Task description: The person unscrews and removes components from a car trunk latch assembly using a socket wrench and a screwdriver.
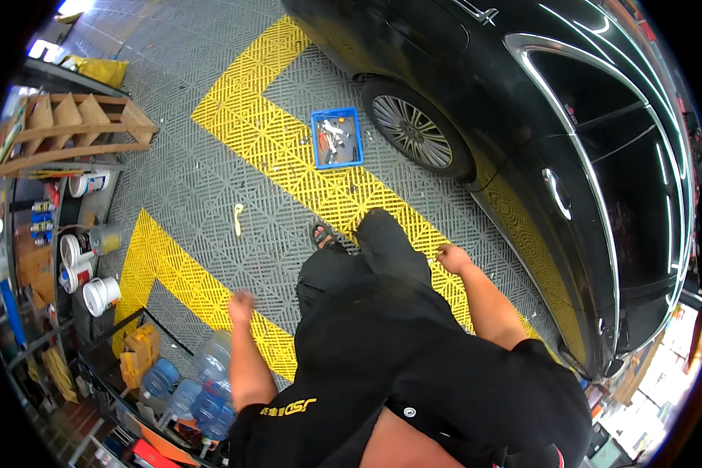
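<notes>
My left hand (242, 304) hangs at my side over the floor, smeared by motion, so its fingers cannot be made out. My right hand (453, 258) hangs on the other side, between my leg and the black car (515, 156). Its fingers are loosely curled, with nothing seen in them. Neither hand touches anything. Ahead of my feet, beside the car's wheel (413, 131), a blue tray (315, 148) sits on the floor with several small tools and parts in it. A pale yellow elongated item (238, 220) lies on the floor left of my sandalled foot (321, 233).
Grey floor grating (187, 175) carries yellow stripes (234, 101). Along the left stand wooden steps (70, 129), a shelf with white buckets (101, 296), and a black-framed rack holding large water bottles (210, 405) and a yellow box (139, 355). The car closes off the right side.
</notes>
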The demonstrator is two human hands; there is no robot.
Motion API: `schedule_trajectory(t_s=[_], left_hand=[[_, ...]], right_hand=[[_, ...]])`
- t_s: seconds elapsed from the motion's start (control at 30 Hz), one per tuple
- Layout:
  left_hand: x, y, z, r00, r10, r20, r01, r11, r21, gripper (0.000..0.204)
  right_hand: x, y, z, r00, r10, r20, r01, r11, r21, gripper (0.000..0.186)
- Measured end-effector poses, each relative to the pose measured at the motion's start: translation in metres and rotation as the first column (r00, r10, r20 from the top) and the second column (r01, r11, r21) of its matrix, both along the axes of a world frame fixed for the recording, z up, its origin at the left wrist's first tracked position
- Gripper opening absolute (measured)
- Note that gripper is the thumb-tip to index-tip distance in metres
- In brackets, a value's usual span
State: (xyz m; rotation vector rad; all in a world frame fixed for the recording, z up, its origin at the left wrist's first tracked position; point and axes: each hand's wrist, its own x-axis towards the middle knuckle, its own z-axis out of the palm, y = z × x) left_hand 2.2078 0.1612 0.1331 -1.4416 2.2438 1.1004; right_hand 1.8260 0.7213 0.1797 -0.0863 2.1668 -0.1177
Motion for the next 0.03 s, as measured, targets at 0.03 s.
schedule_trajectory(t_s=[0.03], left_hand=[[-0.0161, -0.0754, 0.0197, 0.988, 0.092, -0.12, -0.095, 0.995, -0.013, 0.026]], right_hand=[[-0.0106, -0.033, -0.0032, 1.0, 0.01, 0.023, -0.01, 0.999, -0.038, 0.05]])
